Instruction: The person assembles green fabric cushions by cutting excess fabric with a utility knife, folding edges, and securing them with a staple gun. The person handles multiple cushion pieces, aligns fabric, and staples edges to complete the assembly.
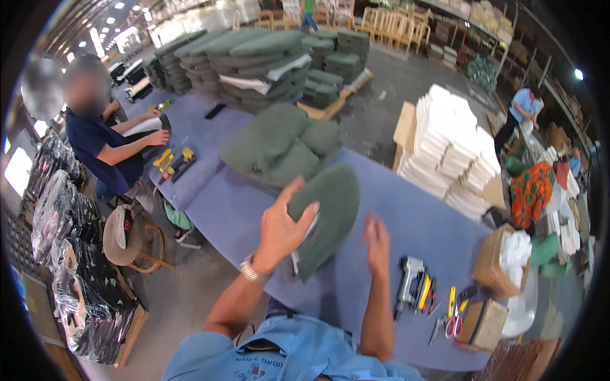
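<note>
1 green seat cushion [324, 216] pinched at its left edge by left hand [283, 228], held above blue counter [406, 209]. Long axis tilted, upper right to lower left. Right hand [376, 240] spread, empty, just right of cushion, not touching.

The single head camera looks steeply down and forward, from close above, over a long blue worktable [406, 209].

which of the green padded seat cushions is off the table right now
The green padded seat cushion gripped in the left hand, held up tilted; the other green cushions lie piled on the blue table.
</note>
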Tool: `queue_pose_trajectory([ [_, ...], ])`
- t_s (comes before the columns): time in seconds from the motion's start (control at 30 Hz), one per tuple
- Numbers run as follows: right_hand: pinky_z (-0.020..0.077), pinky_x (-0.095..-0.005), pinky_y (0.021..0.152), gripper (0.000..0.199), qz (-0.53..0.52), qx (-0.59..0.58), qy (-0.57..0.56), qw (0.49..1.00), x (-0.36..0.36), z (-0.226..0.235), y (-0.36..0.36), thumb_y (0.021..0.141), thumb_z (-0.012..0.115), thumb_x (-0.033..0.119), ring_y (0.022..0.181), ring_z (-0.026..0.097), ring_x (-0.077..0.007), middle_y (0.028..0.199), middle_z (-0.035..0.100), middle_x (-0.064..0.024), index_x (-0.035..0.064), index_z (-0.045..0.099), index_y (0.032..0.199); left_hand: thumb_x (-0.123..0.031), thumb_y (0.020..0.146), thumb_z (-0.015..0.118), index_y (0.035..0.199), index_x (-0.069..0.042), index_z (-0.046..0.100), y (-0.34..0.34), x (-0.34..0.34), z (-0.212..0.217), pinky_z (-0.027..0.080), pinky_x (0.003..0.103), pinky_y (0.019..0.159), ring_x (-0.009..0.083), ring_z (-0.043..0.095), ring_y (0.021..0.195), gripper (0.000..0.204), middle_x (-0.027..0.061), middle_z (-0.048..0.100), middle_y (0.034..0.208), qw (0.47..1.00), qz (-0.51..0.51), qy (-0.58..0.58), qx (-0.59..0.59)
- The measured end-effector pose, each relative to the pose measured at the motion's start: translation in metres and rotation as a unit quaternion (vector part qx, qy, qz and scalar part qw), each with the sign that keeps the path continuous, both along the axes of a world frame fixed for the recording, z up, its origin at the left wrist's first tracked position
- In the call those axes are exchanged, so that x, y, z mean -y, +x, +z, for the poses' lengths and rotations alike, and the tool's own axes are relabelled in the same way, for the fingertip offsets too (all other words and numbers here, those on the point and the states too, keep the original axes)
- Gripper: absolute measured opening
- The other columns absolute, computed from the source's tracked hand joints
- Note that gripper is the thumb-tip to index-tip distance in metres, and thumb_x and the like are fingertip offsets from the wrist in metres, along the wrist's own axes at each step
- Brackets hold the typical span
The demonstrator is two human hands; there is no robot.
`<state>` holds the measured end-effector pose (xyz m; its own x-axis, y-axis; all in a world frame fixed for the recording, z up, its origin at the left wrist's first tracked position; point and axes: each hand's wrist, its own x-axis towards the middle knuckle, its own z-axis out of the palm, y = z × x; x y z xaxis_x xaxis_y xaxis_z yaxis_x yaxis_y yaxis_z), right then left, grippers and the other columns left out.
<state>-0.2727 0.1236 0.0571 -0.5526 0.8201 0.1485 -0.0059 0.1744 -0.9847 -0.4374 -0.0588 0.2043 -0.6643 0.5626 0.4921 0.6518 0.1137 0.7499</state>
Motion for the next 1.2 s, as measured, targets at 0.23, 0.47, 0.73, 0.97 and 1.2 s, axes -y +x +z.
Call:
queue_pose_trajectory([
  [0.23,0.0482,-0.0326,0.094,0.043,0.080,-0.065,0.062,0.993,-0.083,0.146,-0.084,0.105,0.053,0.033,0.101,0.066,-0.0190,0.112,0.073,-0.0110,-0.0037,0.071,0.115,-0.034,0.091,0.078,0.139,0.011,0.053,0.054,-0.048,-0.013,0.051,0.032,0.095,0.0192,0.069,0.106,0.070,0.0176,0.074,0.114,0.979,-0.087,0.098,0.158],
  [0.47,0.0477,-0.0343,0.082,0.045,0.154,-0.003,0.160,0.975,-0.097,0.138,-0.093,0.099,0.051,0.031,0.082,0.065,-0.0205,0.087,0.073,-0.0099,-0.0015,0.075,0.079,-0.029,0.090,0.077,0.134,0.009,0.056,0.056,-0.086,-0.024,0.057,0.038,0.085,0.0349,0.074,0.100,0.062,0.0283,0.072,0.109,0.984,-0.039,0.145,0.098],
  [0.73,0.0399,-0.0424,0.101,0.041,0.089,-0.063,0.313,0.943,-0.088,0.127,-0.070,0.099,0.049,0.031,0.110,0.056,-0.0317,0.094,0.070,-0.0116,0.0024,0.076,0.088,-0.018,0.089,0.077,0.136,0.006,0.056,0.054,-0.119,-0.032,0.056,0.038,0.090,0.0366,0.071,0.109,0.057,0.0266,0.068,0.123,0.981,-0.059,0.181,0.029],
  [0.97,0.0405,-0.0405,0.101,0.043,0.089,-0.100,0.230,0.964,-0.112,0.120,-0.091,0.098,0.048,0.028,0.113,0.057,-0.0315,0.101,0.069,-0.0176,-0.0007,0.077,0.086,-0.032,0.089,0.075,0.152,-0.002,0.040,0.038,-0.101,-0.047,0.051,0.043,0.101,0.0404,0.063,0.121,0.078,0.0266,0.060,0.136,0.979,-0.152,0.113,0.077],
  [1.2,0.0409,-0.0398,0.100,0.047,0.048,-0.123,0.256,0.957,-0.102,0.113,-0.070,0.098,0.045,0.031,0.108,0.059,-0.0286,0.099,0.069,-0.0169,-0.0018,0.075,0.082,-0.036,0.098,0.057,0.154,-0.008,0.041,0.036,-0.015,-0.144,0.054,0.044,0.090,0.0419,0.067,0.105,0.064,0.0256,0.067,0.119,0.975,-0.206,-0.039,0.078],
])
